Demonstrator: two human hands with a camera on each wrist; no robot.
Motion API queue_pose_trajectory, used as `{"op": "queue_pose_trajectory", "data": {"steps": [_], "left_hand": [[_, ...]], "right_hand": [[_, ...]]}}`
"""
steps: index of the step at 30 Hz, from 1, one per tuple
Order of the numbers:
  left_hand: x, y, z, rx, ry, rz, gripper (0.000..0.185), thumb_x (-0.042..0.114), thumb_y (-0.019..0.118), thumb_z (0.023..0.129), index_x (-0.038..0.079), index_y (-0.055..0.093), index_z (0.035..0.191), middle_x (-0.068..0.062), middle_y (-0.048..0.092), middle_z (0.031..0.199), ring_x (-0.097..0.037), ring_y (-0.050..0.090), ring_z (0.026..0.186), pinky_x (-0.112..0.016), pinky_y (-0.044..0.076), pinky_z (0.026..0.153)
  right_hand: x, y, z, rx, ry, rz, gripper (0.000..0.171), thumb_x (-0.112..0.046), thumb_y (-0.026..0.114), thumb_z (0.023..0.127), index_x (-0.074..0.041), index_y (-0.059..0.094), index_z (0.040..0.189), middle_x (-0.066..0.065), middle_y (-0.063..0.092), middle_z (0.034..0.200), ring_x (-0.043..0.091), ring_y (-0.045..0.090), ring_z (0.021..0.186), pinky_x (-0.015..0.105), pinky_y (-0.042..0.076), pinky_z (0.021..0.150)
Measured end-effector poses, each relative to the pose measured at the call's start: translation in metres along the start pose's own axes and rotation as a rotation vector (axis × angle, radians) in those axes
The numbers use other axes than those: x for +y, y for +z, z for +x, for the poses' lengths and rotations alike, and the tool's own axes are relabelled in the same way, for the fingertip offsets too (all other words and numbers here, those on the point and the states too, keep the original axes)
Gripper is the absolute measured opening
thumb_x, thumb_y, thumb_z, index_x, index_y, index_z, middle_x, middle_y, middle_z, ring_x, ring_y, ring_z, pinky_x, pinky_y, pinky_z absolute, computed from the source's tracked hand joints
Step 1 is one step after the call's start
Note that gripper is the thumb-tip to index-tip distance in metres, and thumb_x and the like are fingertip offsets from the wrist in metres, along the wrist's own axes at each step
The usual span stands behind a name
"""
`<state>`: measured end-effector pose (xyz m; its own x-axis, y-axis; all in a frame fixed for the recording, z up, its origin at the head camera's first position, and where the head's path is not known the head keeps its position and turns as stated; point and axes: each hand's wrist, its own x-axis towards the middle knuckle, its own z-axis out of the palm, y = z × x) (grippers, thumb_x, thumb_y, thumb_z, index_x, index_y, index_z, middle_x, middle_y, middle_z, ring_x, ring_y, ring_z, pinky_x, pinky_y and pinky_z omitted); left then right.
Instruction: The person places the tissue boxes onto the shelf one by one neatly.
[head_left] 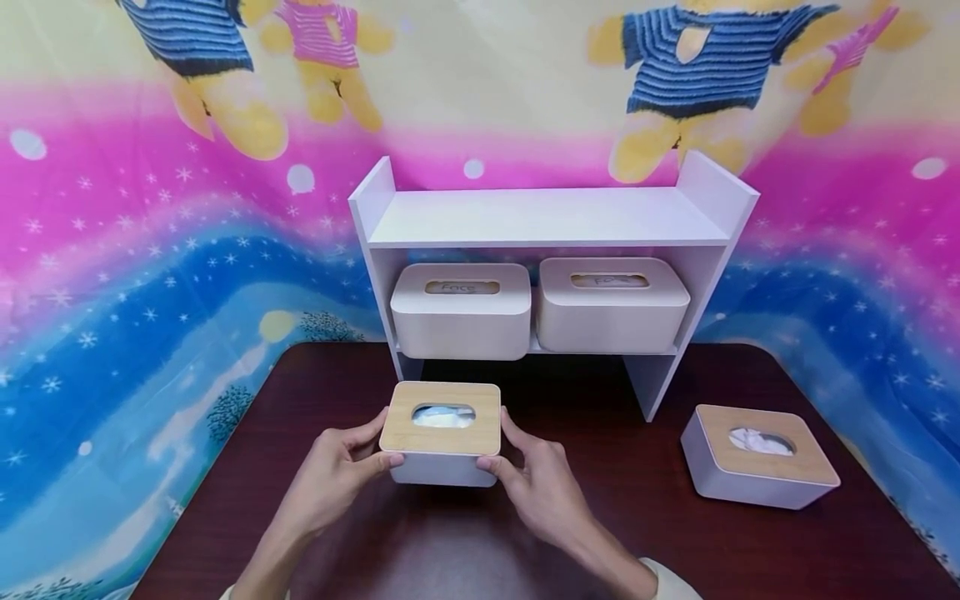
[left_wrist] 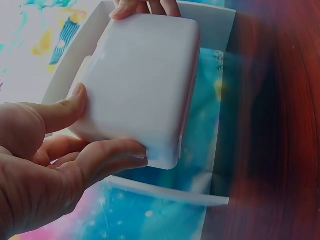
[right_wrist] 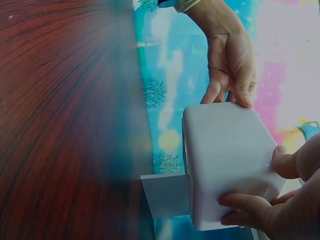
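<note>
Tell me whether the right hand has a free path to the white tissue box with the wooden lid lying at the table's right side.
Probably yes: bare dark wooden table lies between, but the right hand grips another box.

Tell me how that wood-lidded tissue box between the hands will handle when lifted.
The tissue box looks rigid, so it probably won't flex between the left hand and right hand. Its smooth white sides may be slippery. Tissue inside suggests it is light.

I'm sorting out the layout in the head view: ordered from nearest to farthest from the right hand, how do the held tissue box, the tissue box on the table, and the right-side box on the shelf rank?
From the right hand:
1. Held tissue box, gripped, centre front.
2. Tissue box on the table, to the right.
3. Right-side box on the shelf, behind and higher up.
</note>
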<state>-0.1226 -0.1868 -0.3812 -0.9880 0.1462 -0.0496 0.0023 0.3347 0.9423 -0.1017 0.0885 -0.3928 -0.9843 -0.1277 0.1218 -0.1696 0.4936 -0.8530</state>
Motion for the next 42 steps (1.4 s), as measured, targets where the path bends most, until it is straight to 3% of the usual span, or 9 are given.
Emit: {"op": "queue_pose_trajectory", "data": {"steps": [11,19,26,42], "left_hand": [[0.011,0.013,-0.003,0.043,-0.008,-0.032,0.066,0.009,0.083,0.093,0.005,0.055,0.153,-0.018,0.054,0.158,-0.023,0.068,0.124,-0.033,0.062,0.093],[0.023,0.02,-0.006,0.09,-0.014,-0.035,0.062,0.01,0.085,0.092,0.007,0.06,0.149,-0.016,0.06,0.153,-0.024,0.072,0.121,-0.034,0.064,0.09],[0.036,0.021,-0.01,0.122,-0.017,-0.018,0.06,0.011,0.086,0.091,0.009,0.063,0.146,-0.017,0.063,0.15,-0.026,0.074,0.121,-0.037,0.063,0.091],[0.063,0.014,-0.014,0.149,0.011,0.063,0.061,0.014,0.086,0.091,0.014,0.062,0.148,-0.015,0.063,0.151,-0.032,0.075,0.122,-0.041,0.062,0.094]], "right_hand": [[-0.004,-0.016,-0.007,0.028,0.031,-0.013,0.074,-0.029,0.081,0.096,-0.009,0.049,0.16,-0.009,0.036,0.055,0.004,0.027,0.041,0.021,0.025,0.04],[-0.01,-0.027,-0.011,0.055,0.021,-0.043,0.07,-0.031,0.081,0.096,-0.012,0.053,0.157,-0.01,0.04,0.061,0.003,0.026,0.041,0.021,0.025,0.041],[-0.017,-0.036,-0.011,0.063,0.006,-0.054,0.067,-0.03,0.081,0.096,-0.012,0.054,0.156,-0.011,0.034,0.055,0.001,0.025,0.042,0.02,0.027,0.041],[-0.036,-0.053,-0.009,0.102,-0.057,-0.097,0.062,-0.027,0.081,0.097,-0.013,0.058,0.153,-0.003,0.061,0.071,0.003,0.025,0.043,0.023,0.032,0.042]]}}
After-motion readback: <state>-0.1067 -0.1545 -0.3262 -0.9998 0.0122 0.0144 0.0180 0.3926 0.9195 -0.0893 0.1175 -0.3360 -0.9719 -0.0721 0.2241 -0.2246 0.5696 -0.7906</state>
